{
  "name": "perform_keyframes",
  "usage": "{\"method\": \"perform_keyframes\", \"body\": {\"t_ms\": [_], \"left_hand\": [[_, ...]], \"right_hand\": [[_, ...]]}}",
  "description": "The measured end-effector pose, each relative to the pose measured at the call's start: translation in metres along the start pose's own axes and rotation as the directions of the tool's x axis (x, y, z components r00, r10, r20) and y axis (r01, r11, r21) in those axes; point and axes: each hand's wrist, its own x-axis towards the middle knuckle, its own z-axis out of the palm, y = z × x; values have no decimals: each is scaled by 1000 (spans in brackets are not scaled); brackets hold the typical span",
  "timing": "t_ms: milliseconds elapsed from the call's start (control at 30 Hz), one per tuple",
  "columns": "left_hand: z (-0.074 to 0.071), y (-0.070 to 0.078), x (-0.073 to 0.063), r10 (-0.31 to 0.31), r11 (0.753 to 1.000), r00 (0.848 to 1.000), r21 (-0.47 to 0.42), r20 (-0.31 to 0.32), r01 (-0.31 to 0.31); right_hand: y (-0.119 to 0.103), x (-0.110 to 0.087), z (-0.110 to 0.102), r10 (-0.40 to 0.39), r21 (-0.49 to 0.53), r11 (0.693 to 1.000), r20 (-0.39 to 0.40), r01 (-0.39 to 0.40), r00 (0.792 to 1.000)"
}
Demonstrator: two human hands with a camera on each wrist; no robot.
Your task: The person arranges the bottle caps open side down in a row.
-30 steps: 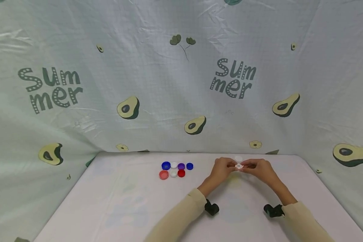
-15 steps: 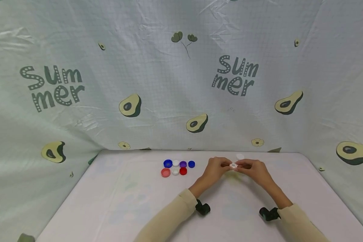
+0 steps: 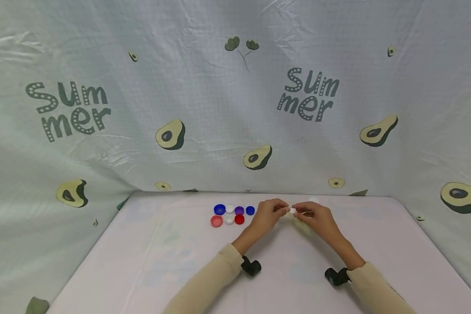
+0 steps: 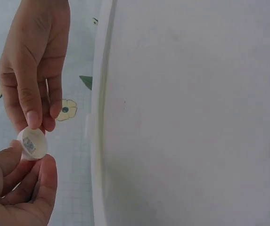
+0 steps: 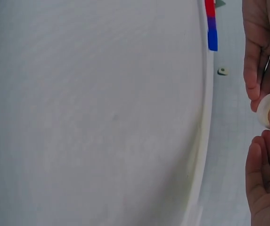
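Observation:
A small white bottle cap (image 3: pixel 292 210) is held up over the far part of the table, between both hands. My left hand (image 3: pixel 267 213) pinches it from the left with thumb and fingers. From the right, my right hand (image 3: pixel 315 218) has thumb and fingertips at its rim. In the left wrist view the cap (image 4: pixel 32 144) is tilted, its hollow side showing a greyish patch inside. There my left hand (image 4: pixel 26 188) comes from below and my right hand (image 4: pixel 36 66) from above. In the right wrist view a finger partly covers the cap (image 5: pixel 266 107).
Left of the hands, several caps lie grouped in two rows, among them a large blue cap (image 3: pixel 220 209), a purple cap (image 3: pixel 239 210), a pink cap (image 3: pixel 216 221) and a red cap (image 3: pixel 239 219). Behind my right hand, a pale round piece (image 3: pixel 313 199) is partly hidden. A patterned curtain (image 3: pixel 204 109) backs the table.
Both hands have moved left together with the white bottle cap, closer to the grouped caps. The cap has turned and now shows its side in the head view.

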Motion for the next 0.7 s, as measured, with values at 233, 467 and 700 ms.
{"method": "perform_keyframes", "body": {"t_ms": [233, 467, 700], "left_hand": [[-16, 1, -9, -41, 998, 999, -50, 1, 41], [-34, 2, -16, -53, 998, 998, -31, -26, 52], [-45, 2, -29, -26, 998, 998, -61, -63, 23]], "right_hand": [[-8, 7, 9, -124, 71, 990, 3, 123, 992], [-23, 13, 19, -156, 87, 984, 5, 155, 988], [-32, 16, 26, -202, 54, 978, -12, 202, 979]]}}
